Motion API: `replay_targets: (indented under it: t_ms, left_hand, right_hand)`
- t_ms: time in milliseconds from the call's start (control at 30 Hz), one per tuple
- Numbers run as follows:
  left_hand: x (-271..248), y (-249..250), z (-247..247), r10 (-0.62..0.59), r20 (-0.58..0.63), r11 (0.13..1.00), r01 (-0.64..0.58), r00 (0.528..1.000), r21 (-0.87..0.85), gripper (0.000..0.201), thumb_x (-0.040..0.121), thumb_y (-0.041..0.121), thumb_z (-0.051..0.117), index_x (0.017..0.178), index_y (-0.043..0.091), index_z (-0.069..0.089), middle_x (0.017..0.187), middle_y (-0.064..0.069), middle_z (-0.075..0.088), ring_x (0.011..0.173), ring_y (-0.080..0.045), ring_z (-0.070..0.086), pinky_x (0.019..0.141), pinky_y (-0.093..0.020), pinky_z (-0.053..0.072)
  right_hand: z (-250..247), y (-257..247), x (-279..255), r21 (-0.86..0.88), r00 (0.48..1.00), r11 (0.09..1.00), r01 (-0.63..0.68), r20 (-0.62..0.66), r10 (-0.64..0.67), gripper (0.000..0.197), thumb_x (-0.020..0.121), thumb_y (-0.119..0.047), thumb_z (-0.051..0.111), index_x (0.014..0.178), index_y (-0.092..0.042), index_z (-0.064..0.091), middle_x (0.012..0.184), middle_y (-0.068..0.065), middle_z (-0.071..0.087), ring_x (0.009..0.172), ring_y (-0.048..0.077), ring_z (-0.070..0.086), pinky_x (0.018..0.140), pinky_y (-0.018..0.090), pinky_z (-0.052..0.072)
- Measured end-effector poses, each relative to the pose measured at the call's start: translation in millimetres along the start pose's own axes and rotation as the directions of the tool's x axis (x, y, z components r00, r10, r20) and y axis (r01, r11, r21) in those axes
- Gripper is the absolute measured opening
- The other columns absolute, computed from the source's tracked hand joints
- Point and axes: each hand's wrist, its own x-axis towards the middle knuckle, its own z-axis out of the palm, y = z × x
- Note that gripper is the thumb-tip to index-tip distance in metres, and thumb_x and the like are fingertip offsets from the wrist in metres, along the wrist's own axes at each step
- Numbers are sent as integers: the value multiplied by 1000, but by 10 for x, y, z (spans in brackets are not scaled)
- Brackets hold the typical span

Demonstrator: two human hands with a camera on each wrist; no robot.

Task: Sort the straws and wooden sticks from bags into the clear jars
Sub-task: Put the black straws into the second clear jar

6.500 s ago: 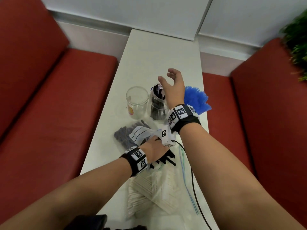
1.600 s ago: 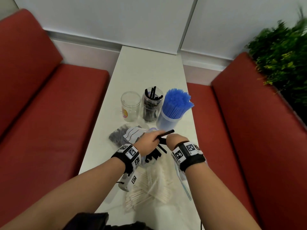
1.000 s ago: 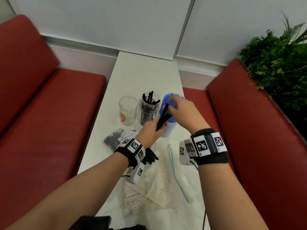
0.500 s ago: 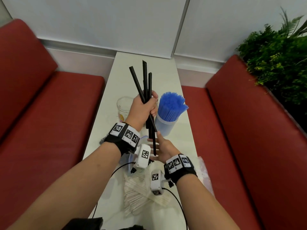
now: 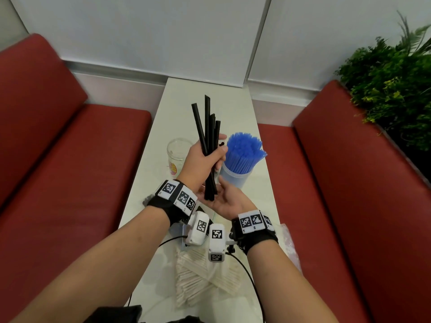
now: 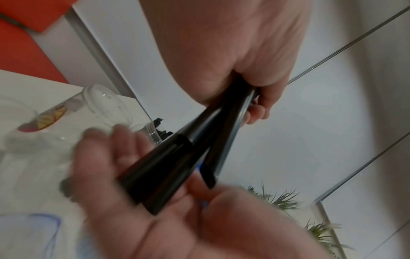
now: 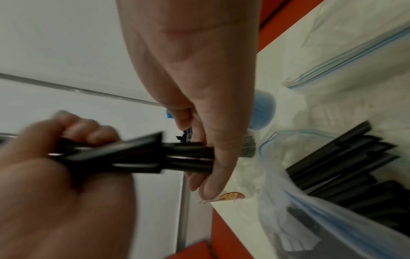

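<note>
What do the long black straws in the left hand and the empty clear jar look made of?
Long black straws: probably plastic; smooth, faintly glossy hollow tubes with cleanly cut ends. Empty clear jar: transparent, with bright rim glints; glass or clear plastic, undecidable here.

The right hand (image 7: 190,73) lies flat-fingered against the ends of a bundle of black straws (image 7: 142,156), which the left hand (image 7: 62,175) grips. On the white table (image 7: 346,105) behind lies a clear bag (image 7: 332,219) with more black straws in it, and a jar of blue straws (image 7: 264,112) stands farther back.
</note>
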Motion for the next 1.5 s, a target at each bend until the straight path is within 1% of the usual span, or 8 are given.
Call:
replay_targets:
  t_ms: [233,367,533,800,1000,1200,1333,1500]
  left_hand:
    - [-158,-154,-40,-274,133,961,275,952,9,26,93,33,67,79,12,62,52,-1,40,41,-17,38,43,-25,36]
    - [-205,-168,-90,-526,436,835,541,731,100,29,88,21,65,60,23,57,50,2,31,37,-11,27,41,-24,20]
    - [-280,-213,-172,-503,651,761,648,568,22,39,85,52,69,78,16,54,54,5,39,38,-7,34,40,-21,29]
    - [-186,-400,-260,-771,320,404,811,551,-423,32,97,38,54,87,8,57,64,-5,55,41,-11,54,35,-16,45]
    - [-271,-606,-262,-810,102,560,813,578,-161,40,105,28,45,88,-5,62,79,-20,64,63,-26,67,57,-30,60]
    - [-416,-837,-252,-610,154,557,282,778,781,24,99,10,48,102,0,69,107,-15,69,93,-26,63,85,-25,42]
    - [-511,-1095,-201,-744,291,138,-287,602,948,29,102,6,42,124,-2,60,129,-14,60,120,-30,56,102,-33,40]
    - [-622,-1370,-289,-671,372,-125,-592,642,796,44,103,19,42,145,6,38,151,-14,35,134,-38,37,112,-49,32]
  right_hand:
    - [245,-296,-316,-472,967,846,246,69,-243,75,92,-79,31,90,-14,68,70,4,66,71,21,65,87,41,51]
    - [371,-560,-476,-309,833,777,548,285,-474,59,88,-64,47,120,-17,61,105,7,76,105,23,71,84,30,57]
    - [469,-760,-545,-221,744,715,664,297,-599,17,96,-22,70,93,-7,61,58,-2,43,49,13,44,59,31,51]
    - [601,-538,-504,-305,582,498,812,365,-726,37,94,-25,73,66,-23,49,55,2,45,50,18,45,61,33,49]
    - [795,-822,-489,-452,544,384,805,306,-781,34,94,-24,71,66,-22,53,57,0,50,55,18,47,67,36,48]
    - [1256,-1310,-249,-492,380,209,845,278,-882,31,84,-30,81,64,-25,58,59,4,55,62,20,49,66,32,46]
    - [1314,-1348,158,-567,415,199,799,281,-866,32,84,-31,81,73,-14,57,61,3,55,60,14,50,69,28,45]
    - [1105,-1302,704,-642,493,253,724,226,-840,34,82,-32,84,73,-13,57,64,6,58,58,12,50,60,17,43]
